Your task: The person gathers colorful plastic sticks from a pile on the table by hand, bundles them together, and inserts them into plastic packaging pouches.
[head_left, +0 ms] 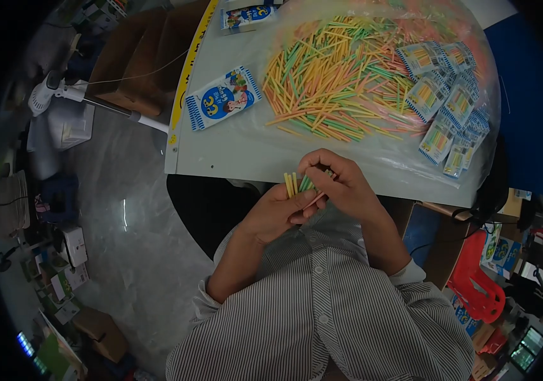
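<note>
Just in front of the table's near edge, my left hand [272, 214] is closed around a small bunch of thin coloured sticks [290, 184], with yellow, green and pink ones showing. My right hand [346, 187] is closed at the other side of the bunch, its thumb and fingers gripping some of the same sticks. The fingers partly hide them. Beyond my hands lies a large loose pile of similar sticks [328, 76] in yellow, green, orange and pink, on clear plastic sheeting [385, 155].
Small filled clear-and-blue packets [439, 136] lie on the pile's right side. A blue-and-white printed pouch [224, 98] lies left on the grey table [220, 152], another printed pack [246, 17] behind it. A red plastic stool [477, 279] stands right; a cardboard box [135, 60] is far left.
</note>
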A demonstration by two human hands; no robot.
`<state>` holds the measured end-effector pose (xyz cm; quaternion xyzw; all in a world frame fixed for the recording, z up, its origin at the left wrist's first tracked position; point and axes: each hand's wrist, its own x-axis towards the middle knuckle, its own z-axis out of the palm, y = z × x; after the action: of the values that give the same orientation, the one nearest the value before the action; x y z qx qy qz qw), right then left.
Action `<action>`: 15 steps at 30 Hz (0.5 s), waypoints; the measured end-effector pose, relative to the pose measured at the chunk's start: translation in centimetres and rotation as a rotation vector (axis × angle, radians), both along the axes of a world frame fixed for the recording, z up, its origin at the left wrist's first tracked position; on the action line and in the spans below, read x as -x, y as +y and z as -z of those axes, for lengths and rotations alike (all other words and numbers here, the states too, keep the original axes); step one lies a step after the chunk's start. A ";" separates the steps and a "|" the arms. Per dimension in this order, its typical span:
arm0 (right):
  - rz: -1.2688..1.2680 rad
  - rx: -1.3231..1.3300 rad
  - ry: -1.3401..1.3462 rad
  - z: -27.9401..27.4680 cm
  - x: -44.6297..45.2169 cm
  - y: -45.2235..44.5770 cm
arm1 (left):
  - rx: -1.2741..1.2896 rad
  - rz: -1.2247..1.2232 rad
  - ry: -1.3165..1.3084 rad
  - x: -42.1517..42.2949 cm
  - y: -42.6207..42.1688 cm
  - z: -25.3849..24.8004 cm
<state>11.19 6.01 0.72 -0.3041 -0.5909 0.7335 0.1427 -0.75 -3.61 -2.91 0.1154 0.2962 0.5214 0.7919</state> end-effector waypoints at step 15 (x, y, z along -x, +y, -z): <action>-0.135 -0.078 0.205 1.9 -0.1 0.2 | -0.044 0.118 -0.007 -0.3 -0.3 0.3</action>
<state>11.29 6.25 -1.16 -0.1813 -0.6206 0.7450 0.1641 -0.48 -3.91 -3.25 0.1483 0.2748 0.4803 0.8196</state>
